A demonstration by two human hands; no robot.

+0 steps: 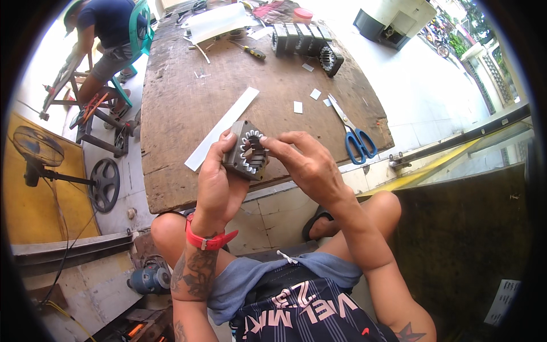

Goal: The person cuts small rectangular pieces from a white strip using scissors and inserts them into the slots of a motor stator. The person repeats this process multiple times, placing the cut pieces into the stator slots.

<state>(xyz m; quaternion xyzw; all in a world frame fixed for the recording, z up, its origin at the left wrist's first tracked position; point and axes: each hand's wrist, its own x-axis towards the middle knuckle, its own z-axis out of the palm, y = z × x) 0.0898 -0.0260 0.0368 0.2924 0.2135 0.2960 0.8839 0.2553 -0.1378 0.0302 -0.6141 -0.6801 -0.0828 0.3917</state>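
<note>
A square, dark metal motor stator with white liners around its toothed bore is gripped in my left hand, above the table's near edge. The left thumb lies along its side. My right hand reaches in from the right, fingers bent and closed at the bore's upper right rim. Whatever those fingertips pinch is too small to make out. Beside the stator, a long white strip lies slantwise on the wooden table. Blue-handled scissors rest at the right edge, near small white cut pieces.
More stators stand in a row at the far right, one set apart. A screwdriver and a white sheet lie at the back. Another person sits at far left, beyond a fan.
</note>
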